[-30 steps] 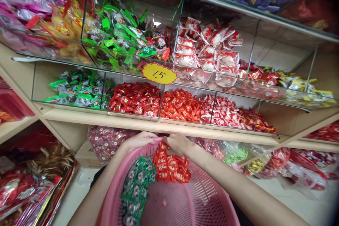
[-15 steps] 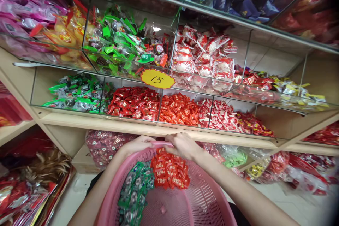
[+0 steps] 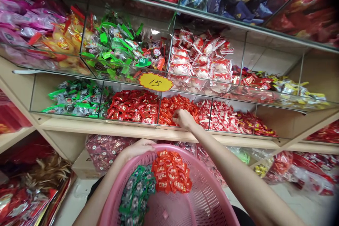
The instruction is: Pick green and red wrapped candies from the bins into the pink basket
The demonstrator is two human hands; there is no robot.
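A pink plastic basket (image 3: 124, 169) is tilted toward me low in the view. My left hand (image 3: 140, 147) grips its far rim, fingers hooked over the edge. Inside lie a pile of orange-red wrapped candies (image 3: 172, 173) and, left of it, a pile of green wrapped candies (image 3: 138, 190). My right hand (image 3: 184, 118) reaches over the front of a shelf bin with orange-red candies (image 3: 176, 104). Its fingers are curled down against them, and their tips are hidden. Directly left is a bin of darker red candies (image 3: 135, 106); to the right are red-and-white ones (image 3: 221, 114).
A glass shelf above holds green-wrapped sweets (image 3: 119, 42), red-and-white packs (image 3: 201, 56) and a yellow price tag (image 3: 155, 82). The wooden shelf edge (image 3: 127, 127) runs just beyond the basket. Bagged goods (image 3: 106, 152) and a cardboard box (image 3: 83, 162) sit beneath.
My right hand has let go of the basket rim and moved up and forward to the orange-red candies on the shelf. My left hand still holds the rim.
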